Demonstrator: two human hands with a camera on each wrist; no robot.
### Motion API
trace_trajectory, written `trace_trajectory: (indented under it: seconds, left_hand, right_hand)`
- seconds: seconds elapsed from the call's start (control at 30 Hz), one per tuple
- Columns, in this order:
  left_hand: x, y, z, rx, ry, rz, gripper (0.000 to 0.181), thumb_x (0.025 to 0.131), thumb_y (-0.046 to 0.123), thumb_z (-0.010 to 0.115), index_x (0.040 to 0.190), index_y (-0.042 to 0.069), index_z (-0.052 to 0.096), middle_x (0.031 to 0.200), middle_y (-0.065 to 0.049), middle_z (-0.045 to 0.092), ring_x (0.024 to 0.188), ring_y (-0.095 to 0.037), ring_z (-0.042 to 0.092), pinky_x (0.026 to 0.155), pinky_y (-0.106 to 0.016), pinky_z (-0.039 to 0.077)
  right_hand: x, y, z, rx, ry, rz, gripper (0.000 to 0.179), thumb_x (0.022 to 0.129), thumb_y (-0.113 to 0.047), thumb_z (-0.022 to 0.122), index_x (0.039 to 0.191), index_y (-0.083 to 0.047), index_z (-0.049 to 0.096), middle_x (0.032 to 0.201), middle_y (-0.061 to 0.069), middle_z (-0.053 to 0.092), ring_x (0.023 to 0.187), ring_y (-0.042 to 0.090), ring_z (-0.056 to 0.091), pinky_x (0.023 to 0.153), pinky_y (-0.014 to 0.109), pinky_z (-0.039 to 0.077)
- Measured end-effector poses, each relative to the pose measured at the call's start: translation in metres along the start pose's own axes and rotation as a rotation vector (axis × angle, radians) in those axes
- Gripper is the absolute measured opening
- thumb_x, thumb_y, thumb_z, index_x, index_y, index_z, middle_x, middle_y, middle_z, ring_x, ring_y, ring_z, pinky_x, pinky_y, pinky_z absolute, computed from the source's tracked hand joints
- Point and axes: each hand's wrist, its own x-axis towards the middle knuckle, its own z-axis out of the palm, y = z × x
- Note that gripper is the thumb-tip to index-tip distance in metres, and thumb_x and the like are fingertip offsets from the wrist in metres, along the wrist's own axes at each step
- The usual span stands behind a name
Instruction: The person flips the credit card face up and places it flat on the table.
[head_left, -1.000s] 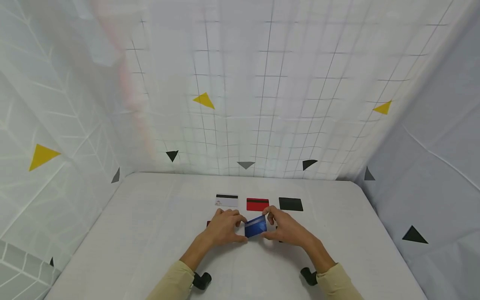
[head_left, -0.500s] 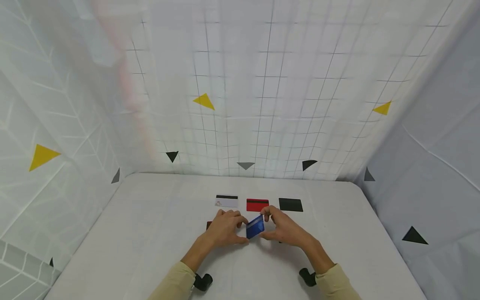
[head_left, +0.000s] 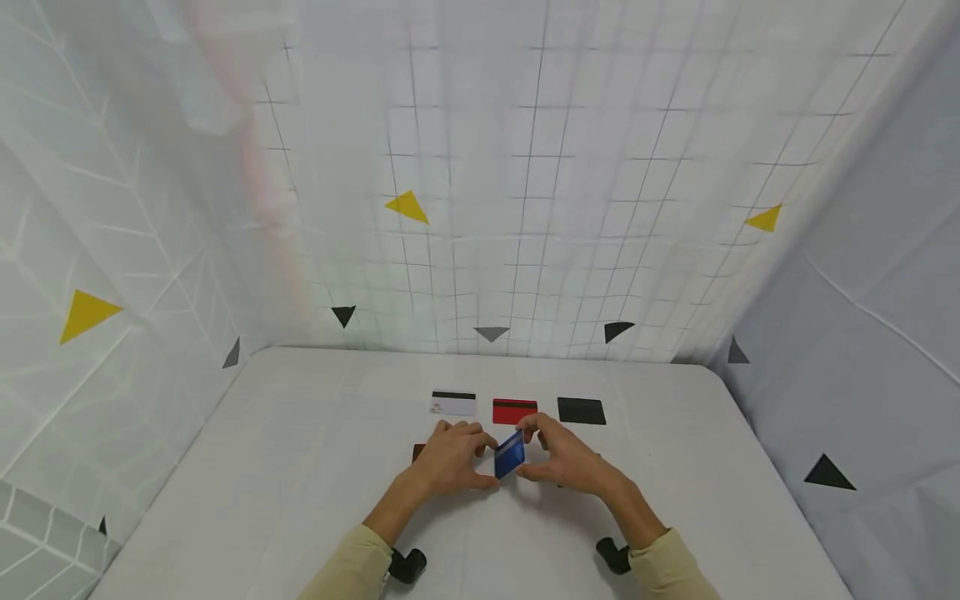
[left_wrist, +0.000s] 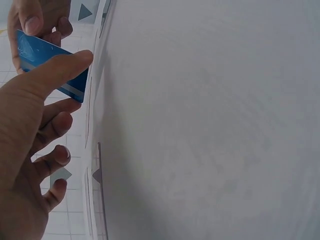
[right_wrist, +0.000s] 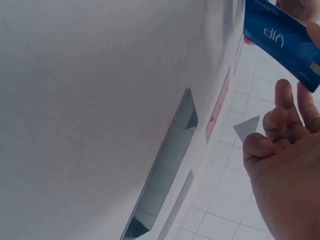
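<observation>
A blue card (head_left: pixel 509 455) is held up between both hands above the white table. My left hand (head_left: pixel 450 458) pinches its left end, thumb on one edge and index finger on the opposite one. At the other end my right hand (head_left: pixel 566 457) pinches it with thumb and forefinger. The right wrist view shows "VIP" lettering and a gold chip on the card (right_wrist: pixel 260 37). A pale stripe crosses the face seen in the left wrist view, partly behind the left thumb (left_wrist: pixel 60 72). The remaining fingers of both hands are loosely bent.
Behind the hands lie a white card with a black stripe (head_left: pixel 453 404), a red card (head_left: pixel 514 411) and a black card (head_left: pixel 581 411) in a row. A brownish card (head_left: pixel 417 452) is mostly hidden by the left hand. A dark glossy card (right_wrist: pixel 167 160) lies near the right hand.
The blue card has turned to a steeper slant and looks narrower in the head view. My right hand has shifted slightly left, closer to the left hand. The cards on the table stay put.
</observation>
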Motion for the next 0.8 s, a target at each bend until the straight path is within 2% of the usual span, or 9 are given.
trace_trajectory:
  seconds: [0.2, 0.4, 0.57, 0.8]
  left_hand:
    - [0.0005, 0.0004, 0.0005, -0.004, 0.009, 0.008, 0.055, 0.075, 0.062, 0.080, 0.118, 0.029, 0.071, 0.085, 0.015, 0.056, 0.081, -0.003, 0.051, 0.082, -0.037, 0.039]
    - [0.0011, 0.0016, -0.0010, 0.002, 0.018, 0.012, 0.056, 0.075, 0.063, 0.079, 0.119, 0.030, 0.071, 0.086, 0.015, 0.057, 0.083, -0.003, 0.051, 0.084, -0.037, 0.040]
    - [0.0017, 0.0019, -0.0002, 0.002, 0.026, 0.015, 0.057, 0.076, 0.065, 0.078, 0.120, 0.029, 0.071, 0.087, 0.015, 0.059, 0.084, -0.004, 0.052, 0.084, -0.038, 0.041]
    - [0.0019, 0.0011, 0.0023, 0.012, 0.041, 0.018, 0.058, 0.076, 0.066, 0.078, 0.121, 0.029, 0.071, 0.088, 0.015, 0.059, 0.085, -0.005, 0.052, 0.085, -0.039, 0.041]
  right_hand:
    - [-0.0003, -0.0012, 0.0009, -0.019, -0.001, 0.013, 0.060, 0.081, -0.034, 0.085, 0.128, -0.017, 0.051, 0.113, -0.004, 0.057, 0.103, 0.025, 0.053, 0.085, 0.041, 0.049]
    - [0.0007, -0.0018, 0.0010, -0.054, -0.005, 0.000, 0.062, 0.082, -0.036, 0.084, 0.130, -0.016, 0.051, 0.108, -0.005, 0.057, 0.099, 0.022, 0.053, 0.071, 0.029, 0.048]
    - [0.0004, -0.0028, 0.0016, -0.043, -0.008, -0.002, 0.065, 0.082, -0.035, 0.083, 0.133, -0.013, 0.050, 0.108, -0.005, 0.058, 0.102, 0.022, 0.055, 0.072, 0.031, 0.048]
    - [-0.0007, -0.0035, 0.0022, -0.010, -0.012, -0.012, 0.060, 0.083, -0.034, 0.083, 0.131, -0.024, 0.047, 0.114, -0.008, 0.060, 0.107, 0.019, 0.057, 0.083, 0.035, 0.049]
